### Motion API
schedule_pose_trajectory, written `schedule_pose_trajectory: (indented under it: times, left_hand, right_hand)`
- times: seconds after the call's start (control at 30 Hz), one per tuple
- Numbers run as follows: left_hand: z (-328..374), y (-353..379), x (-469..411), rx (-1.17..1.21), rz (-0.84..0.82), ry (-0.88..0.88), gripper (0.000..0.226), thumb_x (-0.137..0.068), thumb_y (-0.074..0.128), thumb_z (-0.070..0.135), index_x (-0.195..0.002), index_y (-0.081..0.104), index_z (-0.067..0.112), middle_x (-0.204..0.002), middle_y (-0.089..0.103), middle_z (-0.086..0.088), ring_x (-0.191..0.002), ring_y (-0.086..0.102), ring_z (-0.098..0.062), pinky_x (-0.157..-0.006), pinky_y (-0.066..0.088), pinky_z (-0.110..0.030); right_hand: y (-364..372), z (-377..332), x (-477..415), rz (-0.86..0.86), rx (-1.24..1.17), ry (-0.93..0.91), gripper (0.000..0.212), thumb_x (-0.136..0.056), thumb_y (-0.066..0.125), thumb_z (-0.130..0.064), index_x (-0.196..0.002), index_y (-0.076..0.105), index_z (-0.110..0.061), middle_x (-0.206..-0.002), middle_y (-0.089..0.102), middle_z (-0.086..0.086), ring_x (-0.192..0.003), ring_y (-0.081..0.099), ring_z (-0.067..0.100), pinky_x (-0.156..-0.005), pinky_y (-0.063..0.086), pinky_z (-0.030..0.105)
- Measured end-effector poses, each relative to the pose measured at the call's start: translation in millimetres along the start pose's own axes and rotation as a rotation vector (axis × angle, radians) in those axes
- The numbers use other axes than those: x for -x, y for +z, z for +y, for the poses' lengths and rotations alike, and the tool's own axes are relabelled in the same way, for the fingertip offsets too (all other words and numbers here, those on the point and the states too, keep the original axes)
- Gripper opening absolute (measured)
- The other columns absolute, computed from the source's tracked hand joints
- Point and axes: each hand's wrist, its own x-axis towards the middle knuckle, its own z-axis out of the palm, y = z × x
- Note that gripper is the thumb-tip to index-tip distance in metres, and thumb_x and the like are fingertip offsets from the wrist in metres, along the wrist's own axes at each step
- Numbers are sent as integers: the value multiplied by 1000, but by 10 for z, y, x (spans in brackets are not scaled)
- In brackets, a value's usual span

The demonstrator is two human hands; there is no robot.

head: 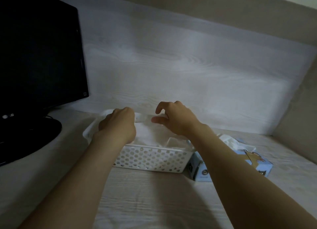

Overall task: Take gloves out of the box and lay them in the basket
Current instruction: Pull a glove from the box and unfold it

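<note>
Reaching forward beside the dark monitor, I stretch both bare forearms over the desk, and my left hand, knuckles up and fingers curled, grips a thin white glove draped over the left end of the white perforated basket. My right hand hovers above the basket's far side, thumb and forefinger apart, other fingers bent; I cannot tell whether they hold the glove. Just right of the basket lies the blue box.

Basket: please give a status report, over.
Left hand grips glove over basket. Right hand at glove's other end, grip unclear. Box beside basket, right side; nothing blocking.
</note>
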Motion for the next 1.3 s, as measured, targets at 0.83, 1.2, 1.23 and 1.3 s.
schedule_pose_trajectory:
  times: [0.83,1.2,1.23,1.3]
  left_hand:
    - [-76,41,-115,-93,-103,36,51,-74,92,43,-109,65,17,-106,62,-2,-97,64,-24,-87,59,-40]
    - [485,90,337,73,431,377,22,-103,48,34,-91,65,27,-80,65,2,-70,60,-23,-63,50,-36]
    - [514,128,363,80,456,438,24,-104,46,35,-91,64,26,-76,64,3,-67,58,-23,-62,50,-37]
    - [583,220,412,80,471,588,23,-106,46,33,-93,62,24,-71,61,3,-60,56,-23,-58,47,-35]
  right_hand:
    - [-61,-297,261,-617,-19,51,88,-95,75,-26,-166,23,-33,-165,38,2,-143,46,26,-101,40,33]
    - [-254,-31,630,72,-169,126,37,-97,56,-2,-118,76,-24,-94,78,4,-86,72,21,-82,61,39]
    - [-275,44,674,112,-161,160,43,-91,52,4,-114,77,-23,-90,78,3,-87,72,22,-80,61,41]
    - [-311,225,768,186,-142,228,46,-85,49,3,-108,76,-25,-88,76,2,-90,69,25,-77,60,42]
